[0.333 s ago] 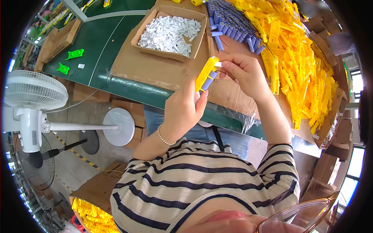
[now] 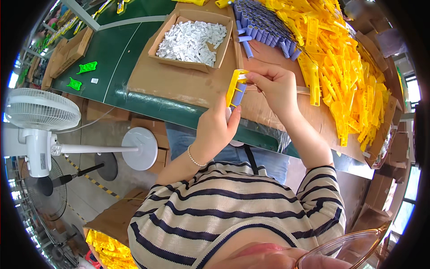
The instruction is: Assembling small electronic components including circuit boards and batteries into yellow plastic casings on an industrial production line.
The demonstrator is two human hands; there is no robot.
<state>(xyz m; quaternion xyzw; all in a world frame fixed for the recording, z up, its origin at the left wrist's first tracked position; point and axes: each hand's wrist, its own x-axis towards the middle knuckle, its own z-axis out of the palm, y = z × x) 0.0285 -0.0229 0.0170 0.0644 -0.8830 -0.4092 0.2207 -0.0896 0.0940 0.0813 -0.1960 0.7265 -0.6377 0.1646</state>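
My left hand (image 2: 212, 130) is closed around a narrow yellow plastic shell (image 2: 232, 87), tilted with its upper end away from me. A purple cylindrical cell (image 2: 238, 97) sits inside the shell, along its right side. My right hand (image 2: 277, 87) pinches a small white plastic piece (image 2: 242, 76) between thumb and index finger. That piece is at the upper end of the shell, just above the cell; whether it is seated cannot be made out. Fingertips partly cover it.
A cardboard tray (image 2: 208, 68) of small white pieces stands ahead on flattened cardboard. Purple cells (image 2: 264, 33) with dark wires lie beyond my right hand, beside a big heap of yellow shells (image 2: 354, 98). Two green parts (image 2: 87, 67) lie left on the green table; a white fan (image 2: 42, 110) stands nearby.
My right hand has shifted slightly left and down, bringing the white piece from beside the shell's upper end into it. The shell is turned a little more upright in my left hand.
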